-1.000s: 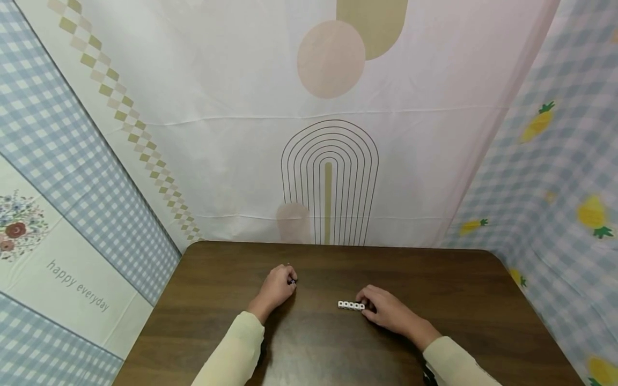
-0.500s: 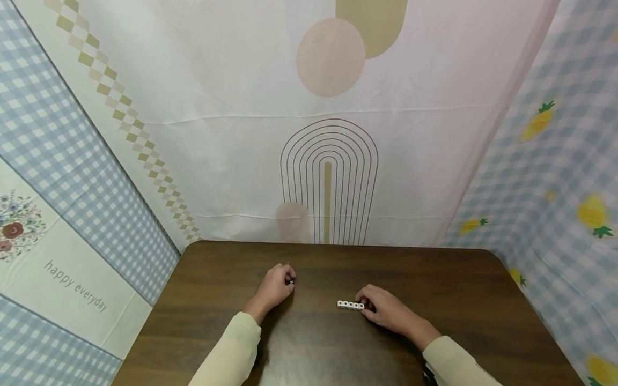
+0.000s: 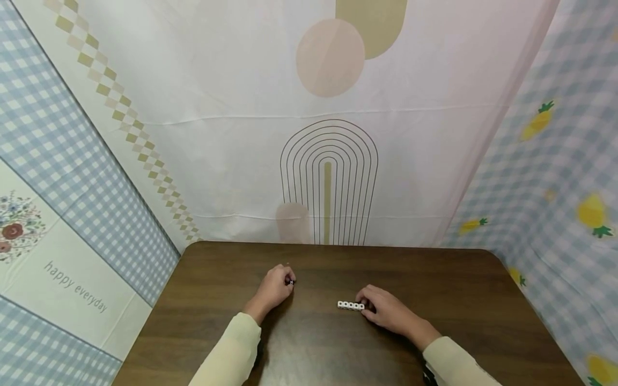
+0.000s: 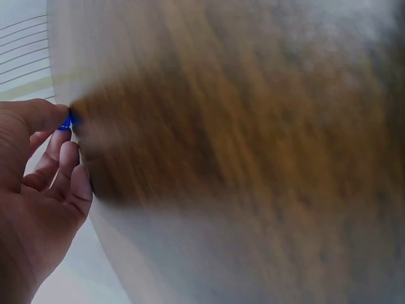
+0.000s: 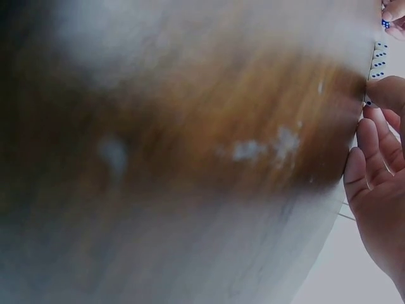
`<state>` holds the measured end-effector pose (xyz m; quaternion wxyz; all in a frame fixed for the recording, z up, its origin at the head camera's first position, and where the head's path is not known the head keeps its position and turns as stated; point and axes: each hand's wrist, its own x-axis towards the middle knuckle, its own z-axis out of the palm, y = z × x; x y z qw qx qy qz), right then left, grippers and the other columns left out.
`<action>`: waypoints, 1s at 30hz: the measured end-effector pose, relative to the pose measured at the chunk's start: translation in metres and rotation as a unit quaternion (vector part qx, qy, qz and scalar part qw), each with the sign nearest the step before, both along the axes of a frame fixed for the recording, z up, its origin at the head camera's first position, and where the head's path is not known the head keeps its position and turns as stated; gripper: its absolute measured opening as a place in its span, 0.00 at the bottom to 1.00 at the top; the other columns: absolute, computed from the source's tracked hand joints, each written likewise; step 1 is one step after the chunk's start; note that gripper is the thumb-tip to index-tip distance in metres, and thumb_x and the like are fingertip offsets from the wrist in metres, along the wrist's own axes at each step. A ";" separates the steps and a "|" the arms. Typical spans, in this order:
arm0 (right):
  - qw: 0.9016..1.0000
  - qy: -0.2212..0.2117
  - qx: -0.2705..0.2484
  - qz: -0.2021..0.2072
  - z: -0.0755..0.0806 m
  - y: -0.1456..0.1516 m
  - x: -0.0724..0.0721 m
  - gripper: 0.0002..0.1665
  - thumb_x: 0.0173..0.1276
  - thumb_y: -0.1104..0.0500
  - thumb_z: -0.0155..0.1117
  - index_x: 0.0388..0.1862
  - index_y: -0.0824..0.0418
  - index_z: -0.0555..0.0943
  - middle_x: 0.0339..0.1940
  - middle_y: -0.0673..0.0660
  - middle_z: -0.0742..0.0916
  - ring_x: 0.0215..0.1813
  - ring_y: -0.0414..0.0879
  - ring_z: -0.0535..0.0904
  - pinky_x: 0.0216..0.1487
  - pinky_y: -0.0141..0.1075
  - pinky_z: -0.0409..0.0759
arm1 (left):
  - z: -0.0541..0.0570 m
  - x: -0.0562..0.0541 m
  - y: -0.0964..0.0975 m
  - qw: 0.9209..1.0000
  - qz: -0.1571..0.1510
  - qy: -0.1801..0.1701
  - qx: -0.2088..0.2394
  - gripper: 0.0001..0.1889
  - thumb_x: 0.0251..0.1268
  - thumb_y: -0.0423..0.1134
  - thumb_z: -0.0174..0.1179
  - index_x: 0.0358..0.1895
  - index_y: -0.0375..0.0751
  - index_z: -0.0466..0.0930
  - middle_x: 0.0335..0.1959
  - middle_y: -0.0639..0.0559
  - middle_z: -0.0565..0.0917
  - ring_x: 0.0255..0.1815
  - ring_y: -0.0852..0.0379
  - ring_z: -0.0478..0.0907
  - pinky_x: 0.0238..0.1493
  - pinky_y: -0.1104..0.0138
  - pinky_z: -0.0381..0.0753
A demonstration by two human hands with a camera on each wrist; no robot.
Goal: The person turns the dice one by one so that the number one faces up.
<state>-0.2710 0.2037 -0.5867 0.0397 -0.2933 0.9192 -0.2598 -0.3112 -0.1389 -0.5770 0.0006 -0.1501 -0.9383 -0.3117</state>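
Observation:
A short straight row of several white dice [image 3: 350,305] with dark pips lies on the table right of centre. My right hand [image 3: 385,310] holds its right end between thumb and fingers. In the right wrist view the pips on the white dice [image 5: 378,63] look blue, and the thumb hides the end of the row. Farther left and a bit deeper on the table, my left hand [image 3: 275,286] pinches a small dark die [image 3: 292,282] with white pips. From the left wrist the die [image 4: 64,123] shows blue between thumb and index finger, mostly covered.
Both hands rest low over the brown wooden table [image 3: 309,343], whose rounded far edge meets a hanging white cloth [image 3: 232,161]. Checked cloths hang at the left [image 3: 92,177] and right [image 3: 521,187] sides.
My left hand has shifted very slightly left with the die in its fingers. The right hand and the row of white dice have stayed almost still.

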 end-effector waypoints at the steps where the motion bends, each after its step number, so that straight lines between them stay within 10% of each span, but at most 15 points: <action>1: 1.000 0.000 0.000 0.000 -0.001 0.000 0.000 0.13 0.67 0.62 0.73 0.47 0.50 0.81 0.39 0.41 0.79 0.40 0.32 0.75 0.41 0.31 0.78 | 0.000 0.000 0.000 1.000 -0.002 0.000 -0.002 0.06 0.63 0.27 0.67 0.37 0.43 0.83 0.36 0.52 0.78 0.37 0.57 0.74 0.42 0.61 0.78; 12: 1.000 0.018 -0.007 0.008 -0.002 0.001 0.000 0.14 0.66 0.64 0.73 0.46 0.51 0.81 0.38 0.42 0.79 0.39 0.33 0.75 0.40 0.31 0.78 | 0.004 0.001 0.008 0.999 -0.020 0.000 -0.043 0.09 0.63 0.25 0.63 0.40 0.42 0.85 0.43 0.49 0.78 0.56 0.43 0.80 0.54 0.54 0.83; 21: 1.000 0.006 -0.001 0.006 -0.001 0.000 0.001 0.13 0.67 0.61 0.73 0.47 0.50 0.81 0.39 0.41 0.79 0.40 0.33 0.75 0.41 0.31 0.78 | 0.002 0.001 0.011 0.997 -0.032 0.016 -0.068 0.11 0.60 0.24 0.61 0.39 0.44 0.86 0.40 0.52 0.74 0.37 0.58 0.74 0.43 0.62 0.80; 30: 1.000 0.022 -0.012 0.015 -0.002 0.002 0.000 0.14 0.66 0.64 0.73 0.47 0.51 0.81 0.40 0.42 0.80 0.41 0.34 0.76 0.41 0.31 0.78 | 0.001 0.002 0.008 0.998 -0.033 0.013 -0.042 0.10 0.62 0.28 0.66 0.45 0.42 0.84 0.44 0.50 0.79 0.51 0.47 0.81 0.53 0.54 0.82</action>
